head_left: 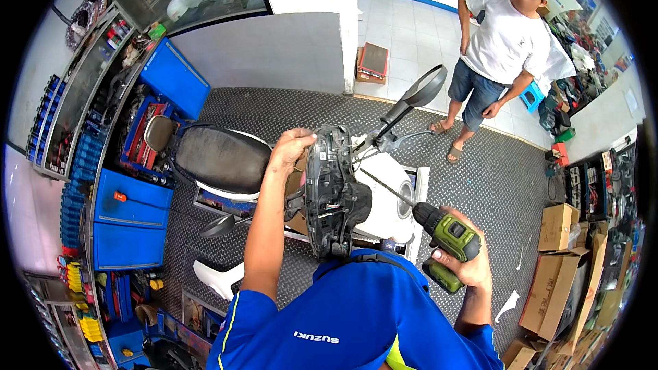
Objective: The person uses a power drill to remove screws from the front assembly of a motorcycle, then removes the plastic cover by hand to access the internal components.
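A green and black cordless drill (454, 234) is in my right hand (473, 260), its fingers wrapped round the handle. The drill's long thin bit (387, 187) points left toward a black plastic scooter cover (329, 192). Whether the tip touches the cover, I cannot make out. My left hand (295, 147) grips the cover's far left edge, with the thumb along its top. Behind the cover stands a scooter with a white front panel (384, 199), a dark seat (223, 159) and a round-headed mirror (425, 87) at the far right.
A person (507, 27) in a white shirt stands at the far right. Blue tool cabinets (130, 247) and shelves line the left side. Cardboard boxes (548, 294) are stacked at right. A loose white panel (218, 279) lies on the dark patterned floor (411, 138).
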`<state>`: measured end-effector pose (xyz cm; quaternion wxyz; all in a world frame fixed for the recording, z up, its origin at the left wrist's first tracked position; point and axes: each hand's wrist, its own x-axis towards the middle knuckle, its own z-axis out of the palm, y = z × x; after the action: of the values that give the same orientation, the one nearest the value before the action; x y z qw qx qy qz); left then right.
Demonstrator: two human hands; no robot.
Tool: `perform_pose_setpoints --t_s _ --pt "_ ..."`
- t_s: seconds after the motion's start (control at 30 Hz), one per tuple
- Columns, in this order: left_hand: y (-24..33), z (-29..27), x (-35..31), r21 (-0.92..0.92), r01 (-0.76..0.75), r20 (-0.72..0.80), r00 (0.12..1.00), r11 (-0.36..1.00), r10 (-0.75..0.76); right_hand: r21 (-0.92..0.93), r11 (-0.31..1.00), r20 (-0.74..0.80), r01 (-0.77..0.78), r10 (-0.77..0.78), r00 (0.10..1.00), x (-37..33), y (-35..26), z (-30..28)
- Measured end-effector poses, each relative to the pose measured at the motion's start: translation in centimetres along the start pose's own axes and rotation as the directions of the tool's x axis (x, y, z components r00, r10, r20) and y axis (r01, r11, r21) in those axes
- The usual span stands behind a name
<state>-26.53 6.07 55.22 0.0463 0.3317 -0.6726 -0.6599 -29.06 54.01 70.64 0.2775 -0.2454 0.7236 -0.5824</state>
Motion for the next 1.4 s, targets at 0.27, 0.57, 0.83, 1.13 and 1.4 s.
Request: perform_pose_setpoints --t_s 0.27,0.57,0.83,1.13,1.4 --pt "-2.5 -1.3 -1.9 -0.235 0.045 0.024 0.999 0.971 -0.041 0.069 0.997 -0.052 -0.031 0.035 0.998 -0.7 0.7 -0.1" --pt "-1.9 0.5 -3.7 -0.158 -0.067 -0.246 0.969 0.985 0.027 0.056 0.998 -0.003 0.019 -0.019 1.0 0.0 1.4 0.2" --pt "2.0 3.0 -14.1 -0.434 -0.084 -0.041 0.996 0.897 0.074 -0.018 0.982 0.059 0.187 -0.185 0.981 1.6 1.0 2.0" --pt "4.1 7.3 -26.6 -0.455 -0.082 0.119 0.981 0.887 0.152 -0.413 0.458 0.665 0.787 -0.439 0.604 6.4 -3.4 9.7" --pt "3.7 6.4 -29.9 -0.623 -0.227 -0.264 0.962 0.749 0.072 -0.199 0.239 0.581 0.95 -0.752 0.311 8.4 -4.2 11.9"
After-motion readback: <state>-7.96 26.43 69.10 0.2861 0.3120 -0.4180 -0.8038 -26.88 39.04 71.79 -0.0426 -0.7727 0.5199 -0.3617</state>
